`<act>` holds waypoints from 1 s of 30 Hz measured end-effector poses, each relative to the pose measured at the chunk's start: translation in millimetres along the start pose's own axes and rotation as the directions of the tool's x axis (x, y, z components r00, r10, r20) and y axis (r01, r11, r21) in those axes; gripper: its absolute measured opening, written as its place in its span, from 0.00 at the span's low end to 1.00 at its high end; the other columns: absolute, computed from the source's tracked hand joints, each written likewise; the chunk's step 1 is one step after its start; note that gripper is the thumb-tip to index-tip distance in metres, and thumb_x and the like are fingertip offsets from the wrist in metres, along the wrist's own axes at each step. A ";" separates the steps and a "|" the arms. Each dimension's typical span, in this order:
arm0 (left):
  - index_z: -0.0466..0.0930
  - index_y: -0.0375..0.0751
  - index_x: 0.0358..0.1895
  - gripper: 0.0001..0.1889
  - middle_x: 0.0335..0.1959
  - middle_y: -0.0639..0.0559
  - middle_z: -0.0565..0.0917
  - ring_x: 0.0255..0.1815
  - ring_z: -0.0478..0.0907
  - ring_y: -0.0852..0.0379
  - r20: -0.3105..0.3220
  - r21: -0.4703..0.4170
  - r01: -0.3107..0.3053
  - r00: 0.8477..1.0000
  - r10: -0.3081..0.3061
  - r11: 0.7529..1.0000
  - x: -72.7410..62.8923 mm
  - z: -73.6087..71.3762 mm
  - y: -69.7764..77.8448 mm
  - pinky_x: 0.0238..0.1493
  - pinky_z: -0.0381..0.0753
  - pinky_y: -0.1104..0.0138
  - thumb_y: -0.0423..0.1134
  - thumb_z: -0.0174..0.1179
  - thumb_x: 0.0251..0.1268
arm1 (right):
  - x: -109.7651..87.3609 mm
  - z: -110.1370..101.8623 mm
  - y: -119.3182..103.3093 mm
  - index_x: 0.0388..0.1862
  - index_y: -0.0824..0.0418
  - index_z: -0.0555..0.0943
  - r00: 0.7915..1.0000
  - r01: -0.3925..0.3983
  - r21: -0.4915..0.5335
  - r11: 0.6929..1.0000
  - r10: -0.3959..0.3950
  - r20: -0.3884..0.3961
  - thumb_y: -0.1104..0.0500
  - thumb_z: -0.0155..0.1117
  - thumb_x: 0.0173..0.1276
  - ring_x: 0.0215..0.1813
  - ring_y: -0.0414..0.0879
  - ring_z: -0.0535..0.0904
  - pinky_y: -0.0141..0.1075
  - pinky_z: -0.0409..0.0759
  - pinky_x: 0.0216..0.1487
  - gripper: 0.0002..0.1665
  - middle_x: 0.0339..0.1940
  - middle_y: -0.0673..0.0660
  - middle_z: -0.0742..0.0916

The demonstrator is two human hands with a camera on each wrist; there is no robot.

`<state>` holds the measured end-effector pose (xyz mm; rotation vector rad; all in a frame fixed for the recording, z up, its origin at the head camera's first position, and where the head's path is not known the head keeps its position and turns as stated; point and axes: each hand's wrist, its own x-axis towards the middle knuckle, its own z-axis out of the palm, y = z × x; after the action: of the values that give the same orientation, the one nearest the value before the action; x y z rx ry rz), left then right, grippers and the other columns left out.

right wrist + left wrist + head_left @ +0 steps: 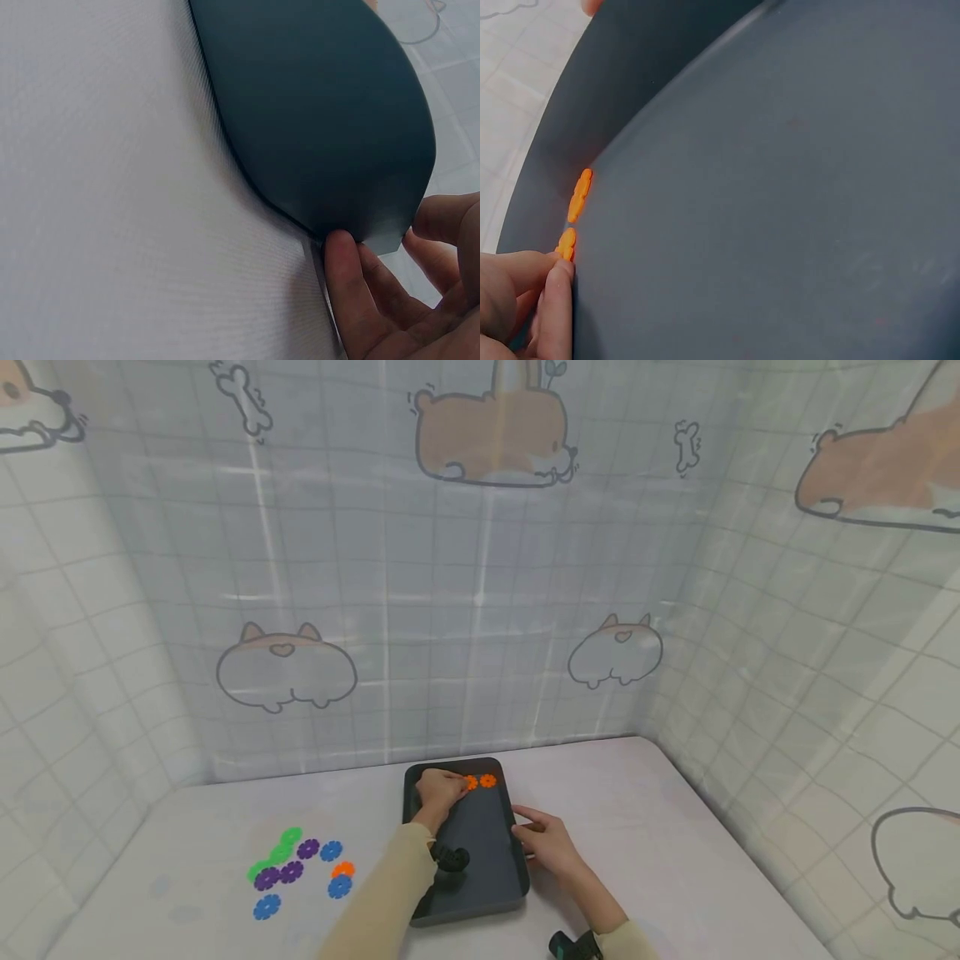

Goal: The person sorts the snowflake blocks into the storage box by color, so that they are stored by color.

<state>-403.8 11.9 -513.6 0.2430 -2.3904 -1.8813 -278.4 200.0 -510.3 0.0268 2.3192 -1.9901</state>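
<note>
A dark grey tray (480, 860) lies on the white table. At its far end, my left hand (441, 787) pinches an orange flower-shaped disc (566, 244) between thumb and fingertip, close to the wall. Beside that one lies a second orange disc (487, 781), touched by no finger. My right hand (551, 843) is at the tray's right long side. In the right wrist view its fingers (349, 274) hold the outer wall, low down and up by the rim. Part of the left fingers is cut off in the left wrist view.
Left of the tray, loose flower discs are spread on the table: green discs (281, 853), purple discs (291, 872), blue discs (267, 907) and one orange disc (343, 868). A grid-patterned curtain (465, 568) with cartoon animals encloses the table on its back and sides.
</note>
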 end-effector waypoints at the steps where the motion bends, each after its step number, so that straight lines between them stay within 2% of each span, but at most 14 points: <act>1: 0.88 0.30 0.31 0.03 0.28 0.42 0.86 0.26 0.85 0.53 -0.003 0.007 -0.002 1.000 0.002 1.000 0.0 -0.4 -0.6 0.28 0.85 0.64 0.25 0.68 0.52 | 0.1 0.3 0.5 0.68 0.62 0.72 1.000 -0.003 0.000 1.000 0.003 0.001 0.58 0.62 0.71 0.36 0.50 0.83 0.42 0.85 0.33 0.28 0.48 0.63 0.84; 13: 0.88 0.29 0.31 0.03 0.29 0.40 0.86 0.28 0.85 0.50 -0.005 -0.018 0.010 1.000 -0.010 1.000 -3.4 -6.7 -5.2 0.29 0.86 0.64 0.25 0.68 0.53 | -4.1 6.0 0.3 0.68 0.62 0.73 1.000 0.003 0.007 1.000 -0.003 0.002 0.58 0.62 0.70 0.31 0.49 0.82 0.41 0.85 0.29 0.28 0.47 0.64 0.84; 15: 0.87 0.28 0.33 0.04 0.31 0.39 0.85 0.30 0.85 0.50 0.017 -0.053 0.023 1.000 -0.022 0.998 -2.6 -10.1 -5.3 0.31 0.86 0.64 0.25 0.69 0.53 | -5.4 8.2 -1.7 0.68 0.64 0.72 1.000 0.007 0.000 1.000 -0.007 0.000 0.59 0.61 0.70 0.31 0.49 0.82 0.42 0.84 0.29 0.28 0.47 0.66 0.84; 18: 0.87 0.29 0.38 0.07 0.37 0.39 0.85 0.35 0.85 0.48 0.099 -0.066 0.013 0.995 -0.006 0.998 -3.1 -19.6 1.1 0.36 0.86 0.63 0.29 0.69 0.57 | -4.4 9.8 0.1 0.68 0.64 0.72 1.000 0.005 -0.009 1.000 -0.005 -0.003 0.60 0.61 0.71 0.32 0.49 0.82 0.42 0.84 0.30 0.28 0.48 0.66 0.84; 20: 0.86 0.30 0.42 0.11 0.41 0.39 0.84 0.39 0.84 0.46 0.177 -0.071 -0.021 0.984 0.033 0.997 -3.3 -28.1 10.3 0.41 0.85 0.60 0.32 0.69 0.59 | -3.7 9.6 0.8 0.68 0.64 0.72 1.000 0.002 -0.018 1.000 -0.003 -0.010 0.59 0.61 0.71 0.33 0.49 0.82 0.42 0.85 0.31 0.28 0.47 0.65 0.83; 23: 0.85 0.32 0.48 0.13 0.44 0.41 0.83 0.44 0.83 0.44 0.269 -0.048 -0.130 0.953 0.138 0.990 -5.0 -42.3 26.3 0.46 0.84 0.57 0.35 0.67 0.61 | -2.5 7.0 3.3 0.68 0.61 0.72 1.000 -0.007 -0.019 1.000 0.007 -0.017 0.58 0.62 0.70 0.34 0.49 0.82 0.42 0.85 0.32 0.28 0.47 0.62 0.83; 26: 0.84 0.33 0.49 0.13 0.44 0.43 0.84 0.45 0.82 0.45 0.312 -0.030 -0.222 0.924 0.220 0.975 -6.2 -60.0 42.8 0.46 0.83 0.56 0.35 0.66 0.62 | -2.7 5.1 2.4 0.69 0.62 0.72 1.000 0.001 -0.018 1.000 -0.001 -0.017 0.58 0.62 0.70 0.34 0.50 0.82 0.42 0.85 0.31 0.29 0.47 0.63 0.84; 30: 0.86 0.38 0.48 0.12 0.44 0.47 0.85 0.44 0.82 0.49 0.338 0.049 -0.312 0.899 0.278 0.949 -11.0 -88.0 58.1 0.45 0.83 0.56 0.37 0.67 0.62 | -3.8 2.3 0.5 0.69 0.63 0.71 1.000 0.008 -0.024 1.000 -0.008 -0.021 0.58 0.61 0.71 0.35 0.51 0.83 0.43 0.85 0.32 0.29 0.49 0.65 0.83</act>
<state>-382.2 -57.0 -436.0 -0.4411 -2.5466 -1.7740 -274.4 197.9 -510.8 0.0373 2.3589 -1.9750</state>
